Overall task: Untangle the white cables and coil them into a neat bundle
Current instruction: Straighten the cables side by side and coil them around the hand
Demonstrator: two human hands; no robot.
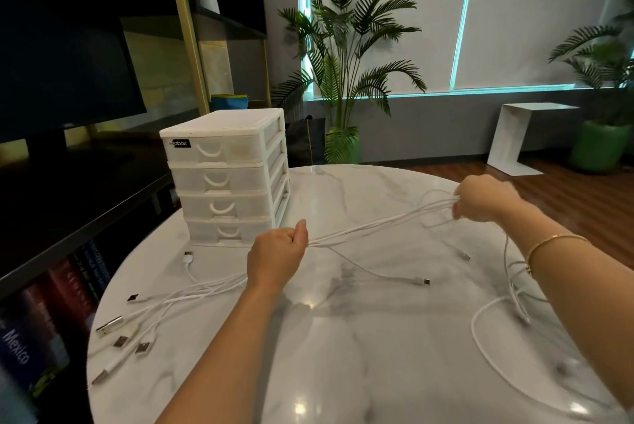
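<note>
Both hands grip the white cables [370, 225], left hand [276, 257] and right hand [482, 199] stretching them above the table [343, 338]. Untangling looks nearly done; next comes coiling.

We see bare marble table [343, 355] between our forearms. The 4-drawer organizer [228, 176] blocks the far left. Cables [377, 224] span the middle.

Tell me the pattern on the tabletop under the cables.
White marble with grey veining, glossy; the table shows in the head view.
</note>
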